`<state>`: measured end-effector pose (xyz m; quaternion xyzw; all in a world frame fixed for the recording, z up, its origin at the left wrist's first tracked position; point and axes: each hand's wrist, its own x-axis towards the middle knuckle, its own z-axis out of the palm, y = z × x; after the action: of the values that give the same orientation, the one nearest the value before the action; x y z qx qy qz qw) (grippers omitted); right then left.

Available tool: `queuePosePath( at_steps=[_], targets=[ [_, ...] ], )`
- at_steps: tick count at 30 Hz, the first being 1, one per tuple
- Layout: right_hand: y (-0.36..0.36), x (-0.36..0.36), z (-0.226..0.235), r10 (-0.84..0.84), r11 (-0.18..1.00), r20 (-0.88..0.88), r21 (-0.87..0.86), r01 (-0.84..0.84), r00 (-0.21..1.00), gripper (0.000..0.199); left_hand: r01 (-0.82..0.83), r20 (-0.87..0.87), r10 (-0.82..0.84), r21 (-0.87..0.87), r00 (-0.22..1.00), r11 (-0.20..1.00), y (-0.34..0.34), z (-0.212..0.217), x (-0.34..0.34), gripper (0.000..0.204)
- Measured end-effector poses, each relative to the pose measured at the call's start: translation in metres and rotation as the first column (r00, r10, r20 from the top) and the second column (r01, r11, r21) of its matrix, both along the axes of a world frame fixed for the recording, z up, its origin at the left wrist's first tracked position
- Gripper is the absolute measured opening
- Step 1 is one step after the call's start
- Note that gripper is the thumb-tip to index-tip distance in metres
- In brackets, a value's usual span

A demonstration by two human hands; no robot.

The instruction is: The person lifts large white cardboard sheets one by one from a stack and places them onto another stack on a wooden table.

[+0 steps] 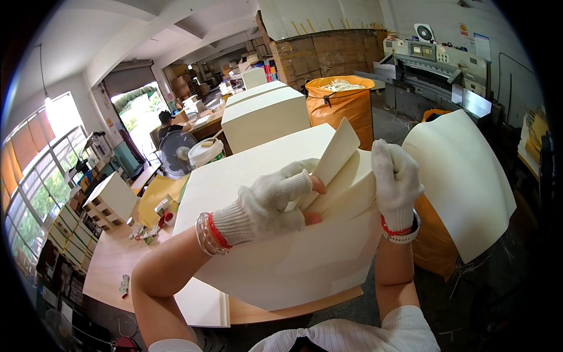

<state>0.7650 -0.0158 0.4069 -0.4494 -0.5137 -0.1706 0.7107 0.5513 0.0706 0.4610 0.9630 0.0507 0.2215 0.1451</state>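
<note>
In front of me lies a broad stack of cream-white paper sheets, its near side sagging toward me. My left hand, in a white knit glove with bare fingertips, is closed around a bent-up flap of paper. The flap rises to a point between my hands. At the stack's right edge, my right hand, gloved too, is closed in a fist on the corner of the lifted sheets. Its fingertips are tucked out of sight. The sheets bow and crease between both hands.
A large curved white sheet hangs at right over an orange bag. Further stacks and an orange sack of paper strips stand behind. A fan, a bucket and a seated person are far left; a cutting machine far right.
</note>
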Motion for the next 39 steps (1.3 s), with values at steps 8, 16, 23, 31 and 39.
queuePosePath(
  at_steps=[8,16,23,31,39],
  targets=[
    [0.004,-0.001,-0.003,-0.018,1.000,0.053,0.022,0.016,0.998,0.031,0.033,0.046,-0.038,0.102,0.998,0.994,0.003,-0.006,0.000,0.039],
    [-0.001,-0.003,0.000,-0.040,0.999,0.001,-0.020,0.040,0.999,0.032,-0.007,0.051,0.006,0.013,0.999,1.000,-0.005,-0.003,0.000,0.038],
    [0.000,0.009,-0.011,-0.122,0.992,0.274,0.069,0.107,0.954,0.012,-0.025,0.048,0.025,0.015,0.999,1.000,-0.009,0.000,0.003,0.026],
    [0.007,0.009,-0.013,-0.131,0.986,0.273,0.135,0.097,0.953,0.008,0.057,0.008,-0.058,0.117,0.998,0.991,-0.004,0.001,0.004,0.040],
    [-0.001,-0.002,-0.001,-0.018,1.000,-0.011,-0.024,0.018,1.000,0.030,0.038,0.059,-0.040,0.037,0.997,0.999,-0.005,-0.001,0.005,0.029]
  ],
)
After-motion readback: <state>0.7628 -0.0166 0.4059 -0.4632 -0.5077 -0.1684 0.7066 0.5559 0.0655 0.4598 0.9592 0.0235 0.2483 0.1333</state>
